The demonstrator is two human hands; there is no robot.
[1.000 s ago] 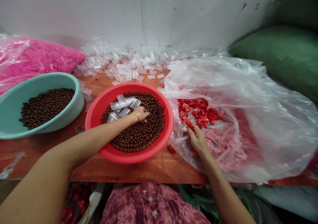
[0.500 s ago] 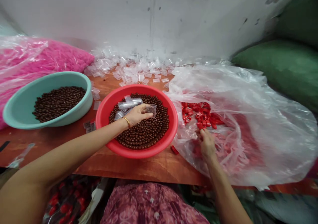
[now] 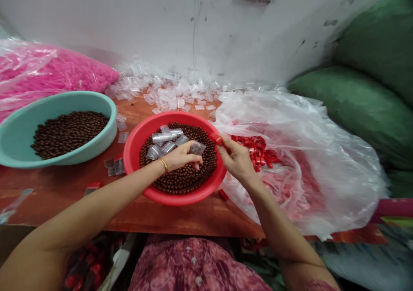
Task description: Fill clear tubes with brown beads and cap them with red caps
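Note:
Over the red basin (image 3: 176, 200) of brown beads (image 3: 177, 181), my left hand (image 3: 180, 156) holds a small clear container (image 3: 197, 147) with dark contents between its fingers. Several clear plastic containers (image 3: 166, 136) lie on the beads behind that hand. At the basin's right rim, my right hand (image 3: 235, 157) pinches a small red cap (image 3: 217, 139). More red caps (image 3: 258, 151) lie in the opening of a clear plastic bag (image 3: 342, 170) just right of it.
A teal basin (image 3: 106, 132) of brown beads stands at the left, before a bag of pink pieces (image 3: 71, 69). Clear containers (image 3: 180, 95) are scattered along the wall. Green sacks (image 3: 351, 97) rise at the right. Filled containers (image 3: 115, 166) lie left of the red basin.
My right hand has moved left from the bag to the red basin's rim with a red cap. My left hand stays over the beads, its clear container now tilted. The view has shifted slightly.

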